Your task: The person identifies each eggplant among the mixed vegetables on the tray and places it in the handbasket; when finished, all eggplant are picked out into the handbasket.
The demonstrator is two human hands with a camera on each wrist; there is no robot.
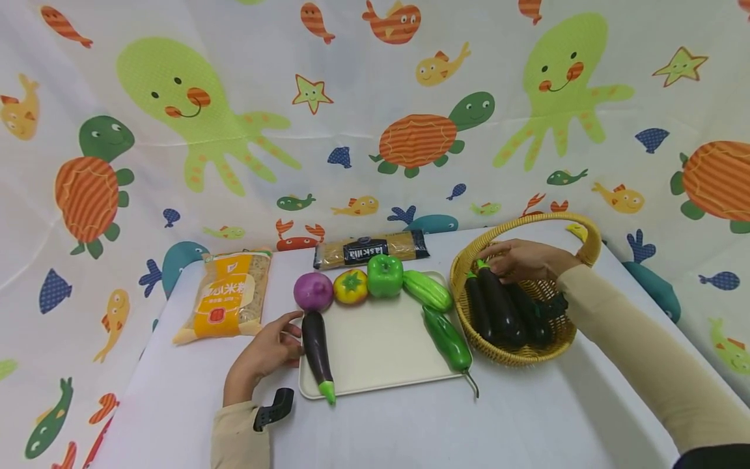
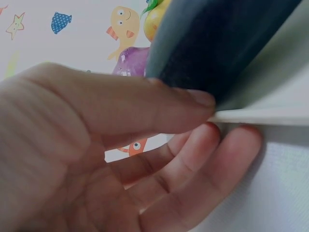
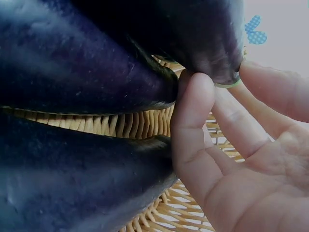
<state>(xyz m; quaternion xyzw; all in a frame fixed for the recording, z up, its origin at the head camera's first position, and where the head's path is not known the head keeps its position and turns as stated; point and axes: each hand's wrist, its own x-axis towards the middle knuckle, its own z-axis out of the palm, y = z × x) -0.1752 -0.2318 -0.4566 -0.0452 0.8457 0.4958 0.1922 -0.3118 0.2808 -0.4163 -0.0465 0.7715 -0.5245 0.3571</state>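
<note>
Wicker, rounded and close-woven, with a tall arched handle: a basket (image 1: 553, 342) at the right of the white surface (image 1: 433, 430). Inside, long dark eggplants, smooth and glossy, lying side by side. At the stem end of the middle eggplant (image 1: 500, 309), the right hand (image 1: 518, 257), fingers narrow, thumb and forefinger pinching the tapering end by a bright green stem.

Just beside the basket, to its left, a shallow cream tray (image 1: 375, 352), flat and matt, with rounded corners and a thin raised lip. At its left edge, the left hand (image 1: 272, 345), thumb on the lip, fingers loosely curled underneath, gripping narrowly. Close by that thumb, along the tray's left side, a slender near-black eggplant (image 1: 315, 345), green cap out past the near edge.

Along the far edge, in a row: a round purple onion (image 1: 313, 292), a squat yellow-and-red fruit (image 1: 350, 286), a shiny lobed green pepper (image 1: 385, 277), and a long green cucumber (image 1: 428, 290), set diagonally. At the right side, a tapering green chilli (image 1: 447, 339), thin stem trailing over the near edge.

Behind the tray, a flat plastic-wrapped pasta pack (image 1: 372, 249); to the left, a plump orange-and-clear rice bag (image 1: 228, 296). At the back, hanging white fabric (image 1: 351, 124) printed with octopuses, turtles and fish.
</note>
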